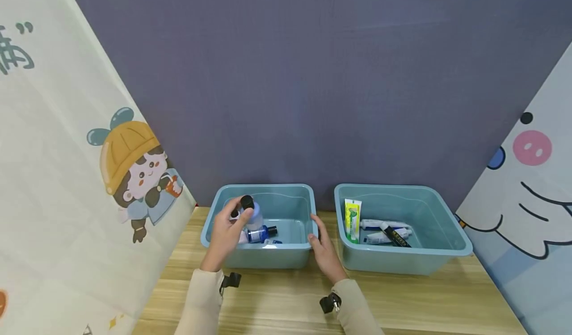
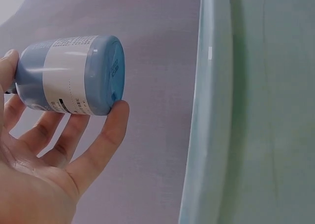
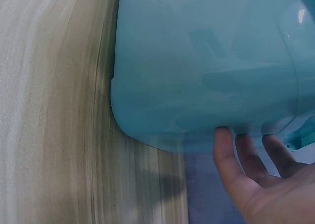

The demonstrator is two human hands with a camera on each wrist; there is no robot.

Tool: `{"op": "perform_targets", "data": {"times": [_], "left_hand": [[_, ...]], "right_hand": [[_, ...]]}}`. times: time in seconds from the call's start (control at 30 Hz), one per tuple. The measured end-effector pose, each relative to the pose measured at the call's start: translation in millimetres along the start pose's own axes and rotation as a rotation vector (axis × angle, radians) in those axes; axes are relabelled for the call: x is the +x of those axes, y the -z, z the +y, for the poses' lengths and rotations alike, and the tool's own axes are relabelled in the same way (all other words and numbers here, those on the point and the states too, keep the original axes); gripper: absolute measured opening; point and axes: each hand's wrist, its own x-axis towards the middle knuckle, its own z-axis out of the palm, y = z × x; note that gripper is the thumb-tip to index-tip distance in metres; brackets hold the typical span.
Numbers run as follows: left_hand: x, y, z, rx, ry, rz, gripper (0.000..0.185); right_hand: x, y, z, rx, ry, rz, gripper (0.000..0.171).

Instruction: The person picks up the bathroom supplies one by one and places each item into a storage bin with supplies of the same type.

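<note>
My left hand point(image 1: 225, 233) is over the left part of the nearer-left blue bin point(image 1: 265, 259). It holds a translucent blue bottle point(image 2: 69, 76) with a white label, its black cap point(image 1: 247, 202) uppermost in the head view. Thumb and fingers lie around the bottle, one fingertip at its base edge. Below, a dark blue bottle point(image 1: 256, 234) with a black cap lies on its side in the bin, partly behind other items. At the bin's right side, my right hand point(image 1: 325, 255) touches the rim and outer wall. Its fingertips point(image 3: 224, 135) rest against that wall.
To the right, a second blue bin point(image 1: 389, 260) holds a yellow-green tube point(image 1: 352, 221), white tubes point(image 1: 384, 223) and a black slim box point(image 1: 395, 235). Both bins stand on a wooden table point(image 1: 272, 300), with a dark cloth backdrop point(image 1: 286, 87) behind them.
</note>
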Motion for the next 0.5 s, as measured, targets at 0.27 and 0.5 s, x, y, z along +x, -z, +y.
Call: {"op": "perform_targets", "data": {"times": [0.27, 0.5], "left_hand": [[15.6, 2.0, 1.7, 0.067, 0.007, -0.055, 0.027], [28.5, 4.0, 3.3, 0.084, 0.030, -0.117, 0.027]], "right_hand": [[0, -1, 0, 0.004, -0.014, 0.000, 0.054], [1, 0, 0, -0.002, -0.033, -0.005, 0.055]]}}
